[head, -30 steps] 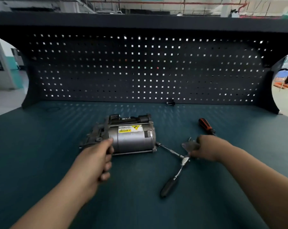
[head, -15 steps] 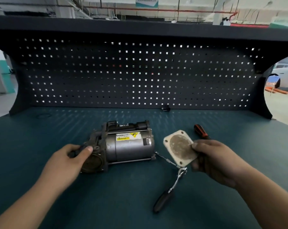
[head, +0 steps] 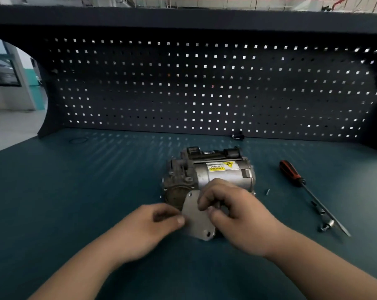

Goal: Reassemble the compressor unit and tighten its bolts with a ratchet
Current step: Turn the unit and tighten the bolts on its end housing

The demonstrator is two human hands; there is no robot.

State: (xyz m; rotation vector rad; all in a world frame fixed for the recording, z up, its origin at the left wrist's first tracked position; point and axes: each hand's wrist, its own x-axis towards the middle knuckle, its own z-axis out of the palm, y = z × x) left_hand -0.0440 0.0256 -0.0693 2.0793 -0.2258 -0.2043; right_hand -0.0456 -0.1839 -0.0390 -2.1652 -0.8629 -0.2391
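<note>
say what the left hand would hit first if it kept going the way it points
The cover plate, which the left hand pinches at its edge; behind it, probably the open round end of the compressor, though depth is unclear.

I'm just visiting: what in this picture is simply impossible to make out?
Head view only:
Whether the cover plate sits flush on the compressor: the left hand and right hand cover the joint.
Small print on the warning label: too small.
Dark item at the foot of the pegboard: too small to name.
Shiny bits beside the shaft of the screwdriver: blurred.
</note>
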